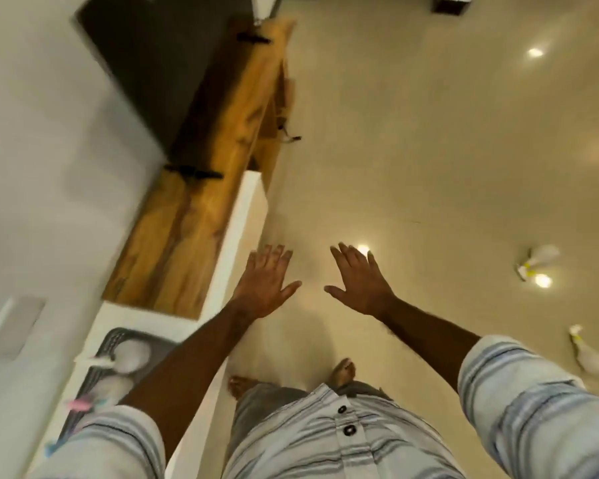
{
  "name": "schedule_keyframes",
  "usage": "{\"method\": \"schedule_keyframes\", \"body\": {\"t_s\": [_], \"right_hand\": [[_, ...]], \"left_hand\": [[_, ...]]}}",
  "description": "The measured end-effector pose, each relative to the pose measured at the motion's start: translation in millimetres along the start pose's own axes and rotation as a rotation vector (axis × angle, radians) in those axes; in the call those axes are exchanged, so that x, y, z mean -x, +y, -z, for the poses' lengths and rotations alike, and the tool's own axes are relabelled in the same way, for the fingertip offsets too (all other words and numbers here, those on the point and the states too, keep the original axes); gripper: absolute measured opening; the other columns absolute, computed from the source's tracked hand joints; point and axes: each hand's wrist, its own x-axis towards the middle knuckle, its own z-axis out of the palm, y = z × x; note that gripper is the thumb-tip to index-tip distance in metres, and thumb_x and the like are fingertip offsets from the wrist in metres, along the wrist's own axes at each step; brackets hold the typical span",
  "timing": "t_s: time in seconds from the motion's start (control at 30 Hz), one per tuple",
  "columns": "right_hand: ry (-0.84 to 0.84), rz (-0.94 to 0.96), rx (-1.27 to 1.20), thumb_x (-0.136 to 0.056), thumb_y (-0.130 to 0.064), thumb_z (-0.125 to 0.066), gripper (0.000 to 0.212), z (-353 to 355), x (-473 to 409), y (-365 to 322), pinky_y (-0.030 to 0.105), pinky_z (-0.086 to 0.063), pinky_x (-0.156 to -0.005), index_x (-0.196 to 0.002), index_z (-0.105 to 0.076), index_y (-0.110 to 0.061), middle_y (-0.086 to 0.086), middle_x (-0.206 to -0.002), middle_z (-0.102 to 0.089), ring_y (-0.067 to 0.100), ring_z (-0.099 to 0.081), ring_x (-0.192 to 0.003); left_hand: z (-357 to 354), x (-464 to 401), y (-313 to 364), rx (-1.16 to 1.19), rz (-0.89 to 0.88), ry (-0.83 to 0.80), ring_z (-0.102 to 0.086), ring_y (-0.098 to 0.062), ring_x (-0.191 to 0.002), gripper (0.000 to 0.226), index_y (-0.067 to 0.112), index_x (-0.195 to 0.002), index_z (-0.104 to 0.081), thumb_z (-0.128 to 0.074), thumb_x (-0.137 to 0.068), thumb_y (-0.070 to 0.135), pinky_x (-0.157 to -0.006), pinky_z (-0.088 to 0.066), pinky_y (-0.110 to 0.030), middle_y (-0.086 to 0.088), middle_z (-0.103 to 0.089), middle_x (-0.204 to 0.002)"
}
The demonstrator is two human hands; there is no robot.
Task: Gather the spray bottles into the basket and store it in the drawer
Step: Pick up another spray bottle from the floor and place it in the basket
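Both grips are spread flat and hold nothing, left hand [266, 283] beside right hand [358, 282], so gathering is under way: the basket [108, 385], seemingly holding some bottles already, sits behind-left on the desk [146, 318], while two spray bottles [540, 259] [586, 350] on the floor [429, 150], well right, need fetching next.

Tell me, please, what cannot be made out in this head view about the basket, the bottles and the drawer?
- Basket, head view: the left forearm and sleeve cover its near part; motion blur hides how many bottles lie inside.
- Spray bottle and second spray bottle on the floor: blurred and small, labels unreadable.
- Drawer: none can be identified; the wooden cabinet shows mostly its top.
- Left hand and right hand: open, holding nothing.
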Motion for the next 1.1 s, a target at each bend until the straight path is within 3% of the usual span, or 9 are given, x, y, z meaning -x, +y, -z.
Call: {"method": "schedule_keyframes", "body": {"t_s": [0.17, 0.37, 0.57, 0.87, 1.1], "right_hand": [[0.086, -0.286, -0.112, -0.094, -0.061, -0.043, 0.086, 27.3, 61.6, 137.9, 0.055, -0.011, -0.122, -0.158, -0.008, -0.015, 0.009, -0.166, -0.01, 0.028, -0.012, -0.153], [0.181, -0.611, -0.246, -0.094, -0.057, -0.046, 0.083, 36.8, 116.0, 274.0, 0.056, -0.012, -0.121, -0.157, -0.011, -0.015, 0.008, -0.166, -0.011, 0.028, -0.014, -0.152], [0.213, -0.871, -0.383, -0.095, -0.043, -0.053, 0.079, 49.2, 142.4, 402.2, 0.058, -0.011, -0.122, -0.157, -0.012, -0.015, 0.008, -0.165, -0.012, 0.028, -0.012, -0.152], [0.284, -1.131, -0.574, -0.095, -0.037, -0.056, 0.077, 67.9, 139.8, 557.6, 0.056, -0.015, -0.122, -0.156, -0.016, -0.013, 0.01, -0.164, -0.015, 0.028, -0.015, -0.152], [0.297, -1.185, -0.714, -0.093, -0.031, -0.056, 0.068, 37.3, 125.7, 693.3, 0.051, -0.018, -0.121, -0.152, -0.027, -0.014, 0.011, -0.162, -0.021, 0.028, -0.018, -0.15]], "left_hand": [[36.4, -107.4, 126.7, -0.086, -0.239, -0.006, -0.011, -0.03, -0.155, 0.075, 0.017, -0.157, -0.018, -0.027, -0.098, 0.063, -0.122, -0.015, -0.056, -0.008, -0.018, -0.166], [56.5, -224.8, 261.7, -0.207, -0.521, -0.044, -0.006, -0.028, -0.155, 0.073, 0.016, -0.157, -0.017, -0.024, -0.099, 0.061, -0.123, -0.014, -0.055, -0.008, -0.014, -0.167], [59.8, -342.3, 381.5, -0.308, -0.719, -0.122, -0.015, -0.028, -0.154, 0.07, 0.015, -0.156, -0.018, -0.024, -0.101, 0.058, -0.122, -0.017, -0.057, -0.007, -0.028, -0.162], [59.3, -502.0, 542.0, -0.395, -0.937, -0.249, -0.019, -0.028, -0.152, 0.067, 0.018, -0.154, -0.023, -0.025, -0.101, 0.058, -0.12, -0.019, -0.056, -0.004, -0.032, -0.159], [15.4, -604.7, 680.7, -0.453, -1.037, -0.309, -0.022, -0.028, -0.151, 0.063, 0.018, -0.153, -0.026, -0.031, -0.102, 0.054, -0.12, -0.023, -0.052, -0.003, -0.034, -0.158]]}}
